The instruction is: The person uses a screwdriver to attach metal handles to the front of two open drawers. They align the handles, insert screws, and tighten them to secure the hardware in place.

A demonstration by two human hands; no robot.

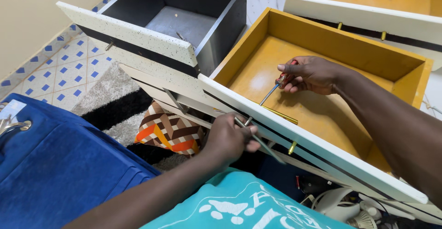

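The right hand has its grip closed on a red-handled screwdriver inside the yellow drawer, shaft pointing to the white front panel, while the left hand, just outside, pinches the metal handle bar to steady it against the panel.

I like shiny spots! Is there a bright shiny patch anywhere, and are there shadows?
Head view: a pale glare patch on the yellow drawer floor, left of the right hand; that hand and arm shade the floor below; the left hand looks sharp.
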